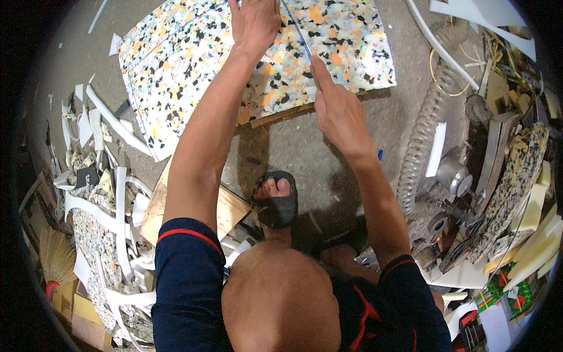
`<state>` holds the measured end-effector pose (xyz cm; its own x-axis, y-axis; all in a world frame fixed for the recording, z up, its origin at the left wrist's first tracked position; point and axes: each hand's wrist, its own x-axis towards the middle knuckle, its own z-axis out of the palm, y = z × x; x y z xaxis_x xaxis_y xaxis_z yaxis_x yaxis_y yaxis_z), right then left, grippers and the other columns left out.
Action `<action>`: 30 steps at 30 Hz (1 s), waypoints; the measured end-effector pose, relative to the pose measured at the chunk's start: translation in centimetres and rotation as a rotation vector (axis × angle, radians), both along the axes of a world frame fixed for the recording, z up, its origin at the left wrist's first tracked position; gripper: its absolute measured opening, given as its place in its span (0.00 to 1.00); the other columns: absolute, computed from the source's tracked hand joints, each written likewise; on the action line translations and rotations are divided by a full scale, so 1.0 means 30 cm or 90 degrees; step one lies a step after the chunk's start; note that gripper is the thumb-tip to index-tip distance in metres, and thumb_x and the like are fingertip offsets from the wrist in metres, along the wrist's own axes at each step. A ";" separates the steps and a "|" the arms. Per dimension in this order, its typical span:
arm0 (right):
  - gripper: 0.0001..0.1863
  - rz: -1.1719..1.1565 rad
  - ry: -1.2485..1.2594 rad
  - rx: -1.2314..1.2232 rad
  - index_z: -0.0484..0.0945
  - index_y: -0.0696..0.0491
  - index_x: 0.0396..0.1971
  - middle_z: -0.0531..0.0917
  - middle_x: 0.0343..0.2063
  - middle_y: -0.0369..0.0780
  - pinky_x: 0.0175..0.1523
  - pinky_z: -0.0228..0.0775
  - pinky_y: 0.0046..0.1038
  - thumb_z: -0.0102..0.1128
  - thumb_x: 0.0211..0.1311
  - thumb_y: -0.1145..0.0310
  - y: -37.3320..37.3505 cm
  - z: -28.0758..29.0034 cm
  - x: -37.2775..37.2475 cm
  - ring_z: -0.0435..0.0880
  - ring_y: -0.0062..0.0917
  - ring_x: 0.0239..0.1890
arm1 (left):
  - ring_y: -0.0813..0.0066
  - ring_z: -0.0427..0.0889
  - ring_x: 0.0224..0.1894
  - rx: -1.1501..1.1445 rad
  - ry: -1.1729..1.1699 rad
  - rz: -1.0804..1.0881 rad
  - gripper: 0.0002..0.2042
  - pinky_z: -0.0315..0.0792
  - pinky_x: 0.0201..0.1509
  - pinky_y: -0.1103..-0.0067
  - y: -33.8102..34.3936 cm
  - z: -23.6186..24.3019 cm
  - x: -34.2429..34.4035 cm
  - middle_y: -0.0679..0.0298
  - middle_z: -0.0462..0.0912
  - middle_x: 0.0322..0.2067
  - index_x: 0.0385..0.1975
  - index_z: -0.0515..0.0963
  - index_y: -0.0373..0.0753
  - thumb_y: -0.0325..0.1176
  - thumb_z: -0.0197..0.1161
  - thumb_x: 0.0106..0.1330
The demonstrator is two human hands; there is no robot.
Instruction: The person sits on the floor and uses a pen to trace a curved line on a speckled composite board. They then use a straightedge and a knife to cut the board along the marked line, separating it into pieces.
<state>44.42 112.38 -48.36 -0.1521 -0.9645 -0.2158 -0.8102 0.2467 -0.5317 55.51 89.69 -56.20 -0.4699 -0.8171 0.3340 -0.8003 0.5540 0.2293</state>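
Observation:
A speckled foam sheet [176,67] in white, black and orange lies ahead of me, with blue lines drawn across it. My left hand [256,24] rests on its far part, thumb apart; the upper picture edge cuts off the fingertips. In my right hand [343,114] is a long, thin-bladed knife [319,73], index finger stretched along the handle. Its blade points away from me and lies along a line in the foam, its tip out of clear sight. Under the sheet's near edge a brown wooden board [281,115] shows.
White foam offcuts [120,217] pile up at the left beside a straw broom [57,255]. A coiled clear hose [419,141], metal parts and foam scraps crowd the right. A light wooden board [231,208] lies by my sandalled foot [277,199]. A small blue object [380,155] is on the floor.

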 end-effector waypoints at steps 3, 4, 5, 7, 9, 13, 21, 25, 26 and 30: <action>0.34 -0.006 -0.001 -0.030 0.60 0.50 0.75 0.81 0.23 0.50 0.32 0.75 0.48 0.56 0.69 0.72 -0.047 -0.023 0.003 0.83 0.45 0.25 | 0.47 0.66 0.70 -0.006 -0.039 0.000 0.20 0.53 0.75 0.51 0.002 0.003 -0.003 0.49 0.74 0.64 0.61 0.72 0.33 0.32 0.54 0.72; 0.34 -0.002 -0.004 -0.052 0.61 0.51 0.74 0.81 0.23 0.50 0.32 0.75 0.48 0.56 0.69 0.72 -0.071 -0.035 0.004 0.83 0.45 0.25 | 0.47 0.66 0.70 -0.001 -0.057 0.000 0.20 0.53 0.75 0.51 0.005 0.004 -0.003 0.49 0.74 0.64 0.61 0.72 0.33 0.32 0.54 0.72; 0.33 0.002 -0.008 -0.083 0.61 0.51 0.74 0.82 0.23 0.49 0.32 0.75 0.48 0.56 0.69 0.72 -0.086 -0.045 0.004 0.83 0.45 0.25 | 0.47 0.66 0.70 -0.010 -0.045 0.002 0.20 0.53 0.76 0.51 0.007 0.005 -0.004 0.49 0.74 0.63 0.61 0.72 0.33 0.32 0.54 0.72; 0.33 0.003 0.002 -0.067 0.62 0.51 0.74 0.82 0.22 0.49 0.32 0.75 0.49 0.56 0.69 0.72 -0.095 -0.057 0.004 0.83 0.46 0.24 | 0.48 0.66 0.70 -0.027 -0.020 0.007 0.19 0.53 0.76 0.51 0.008 0.008 -0.005 0.49 0.74 0.63 0.60 0.73 0.33 0.32 0.54 0.71; 0.33 0.006 0.005 -0.065 0.62 0.51 0.73 0.82 0.22 0.49 0.32 0.74 0.49 0.56 0.69 0.73 -0.071 -0.059 0.002 0.83 0.47 0.25 | 0.48 0.66 0.70 0.005 -0.022 0.005 0.19 0.54 0.75 0.51 0.009 0.009 -0.003 0.49 0.74 0.63 0.60 0.73 0.33 0.32 0.54 0.72; 0.33 -0.002 0.005 -0.015 0.62 0.50 0.73 0.82 0.22 0.50 0.32 0.74 0.50 0.56 0.68 0.73 0.034 -0.030 0.000 0.83 0.48 0.25 | 0.48 0.66 0.70 -0.007 -0.014 0.000 0.18 0.55 0.75 0.51 0.005 0.004 -0.001 0.49 0.73 0.64 0.59 0.73 0.33 0.32 0.53 0.72; 0.34 -0.008 -0.007 -0.032 0.61 0.50 0.73 0.81 0.22 0.48 0.30 0.73 0.49 0.57 0.68 0.73 -0.031 -0.027 -0.001 0.82 0.46 0.24 | 0.48 0.65 0.71 -0.016 -0.002 0.008 0.19 0.54 0.76 0.52 -0.001 -0.019 -0.004 0.50 0.72 0.66 0.61 0.73 0.34 0.34 0.52 0.74; 0.33 0.005 0.007 -0.048 0.61 0.50 0.74 0.81 0.23 0.49 0.30 0.73 0.49 0.56 0.69 0.72 -0.043 -0.038 0.002 0.82 0.46 0.24 | 0.48 0.65 0.72 0.003 -0.009 0.015 0.20 0.53 0.76 0.52 -0.004 -0.020 -0.003 0.50 0.72 0.66 0.62 0.73 0.34 0.35 0.50 0.75; 0.33 0.004 0.011 -0.017 0.61 0.50 0.74 0.82 0.24 0.49 0.31 0.73 0.50 0.56 0.69 0.71 -0.021 -0.035 0.003 0.82 0.46 0.25 | 0.48 0.65 0.72 0.001 -0.006 0.017 0.19 0.53 0.76 0.52 -0.004 -0.021 -0.003 0.50 0.72 0.66 0.62 0.73 0.34 0.35 0.50 0.75; 0.34 0.000 0.013 0.030 0.59 0.49 0.75 0.82 0.28 0.52 0.35 0.73 0.50 0.54 0.70 0.71 0.098 -0.002 -0.002 0.83 0.48 0.28 | 0.48 0.65 0.71 0.002 -0.005 0.023 0.19 0.54 0.76 0.52 -0.006 -0.022 -0.006 0.51 0.72 0.66 0.62 0.73 0.35 0.35 0.51 0.75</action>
